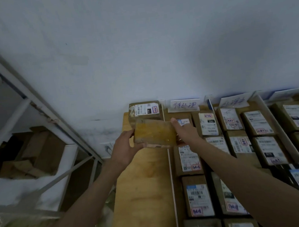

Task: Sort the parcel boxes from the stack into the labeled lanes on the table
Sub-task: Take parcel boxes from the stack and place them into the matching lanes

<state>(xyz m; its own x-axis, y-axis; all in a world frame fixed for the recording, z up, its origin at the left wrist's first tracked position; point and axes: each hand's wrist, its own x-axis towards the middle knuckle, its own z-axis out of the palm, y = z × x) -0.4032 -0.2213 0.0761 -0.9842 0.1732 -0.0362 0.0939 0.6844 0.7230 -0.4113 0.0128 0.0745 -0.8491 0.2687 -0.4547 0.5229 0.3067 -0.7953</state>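
Between my fingers I am holding a yellow-taped parcel box (154,133) above the wooden table (143,198): left hand (124,149) and right hand (184,130) are gripping its opposite ends.

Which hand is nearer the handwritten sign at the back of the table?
Right. The right hand is just below the handwritten sign; the left hand is farther left.

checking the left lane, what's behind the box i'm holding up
One labeled parcel box lies at the lane's far end by the wall. The held box hides its near edge.
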